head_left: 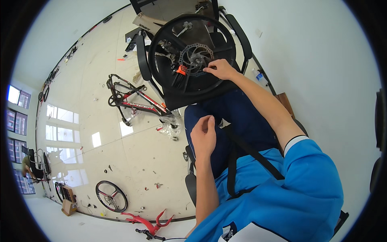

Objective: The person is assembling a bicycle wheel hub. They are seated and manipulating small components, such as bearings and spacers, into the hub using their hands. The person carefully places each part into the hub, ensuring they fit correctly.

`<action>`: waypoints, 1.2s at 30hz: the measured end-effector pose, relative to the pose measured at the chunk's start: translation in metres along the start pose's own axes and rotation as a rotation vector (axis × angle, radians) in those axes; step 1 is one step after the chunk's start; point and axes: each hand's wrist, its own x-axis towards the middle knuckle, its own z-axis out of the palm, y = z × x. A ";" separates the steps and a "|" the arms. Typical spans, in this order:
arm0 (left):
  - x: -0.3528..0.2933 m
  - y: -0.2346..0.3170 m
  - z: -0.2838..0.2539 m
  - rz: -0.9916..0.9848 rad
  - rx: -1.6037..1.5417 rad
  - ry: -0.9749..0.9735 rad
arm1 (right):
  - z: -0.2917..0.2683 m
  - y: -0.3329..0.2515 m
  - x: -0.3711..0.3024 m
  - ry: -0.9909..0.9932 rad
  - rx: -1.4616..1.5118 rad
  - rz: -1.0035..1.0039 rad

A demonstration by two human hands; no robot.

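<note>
A black bicycle wheel [152, 54] lies in front of me on the seat of a black armchair. At its middle sits a metal brake disc [196, 47] with a cut-out pattern. My right hand [221, 69] reaches to the right edge of the disc, its thumb and fingertips pinched together; whatever is between them is too small to make out. Over my lap is my left hand [203, 134], raised, with fingers curled and thumb against them; their contents are hidden. An orange-topped black piece [181, 71] and dark metal parts [167, 48] lie left of the disc.
The chair's armrests [142, 58] flank the wheel. On the floor to the left lie a black, red and white bicycle frame [139, 105], a clear plastic bag [171, 128] and scattered small parts. Farther down are another wheel [111, 196] and a red fork-like frame part [147, 224].
</note>
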 end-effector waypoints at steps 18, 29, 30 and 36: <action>0.002 -0.001 0.003 0.006 -0.015 -0.016 | 0.008 0.002 0.013 -0.018 -0.086 -0.017; 0.001 0.003 -0.006 -0.017 -0.057 0.020 | 0.002 0.003 0.019 -0.062 -0.020 0.014; 0.001 0.004 -0.006 -0.022 -0.061 0.012 | 0.000 0.006 0.023 -0.059 -0.052 -0.045; 0.002 0.001 -0.004 -0.017 -0.038 0.006 | -0.021 0.002 0.047 -0.148 -0.348 -0.282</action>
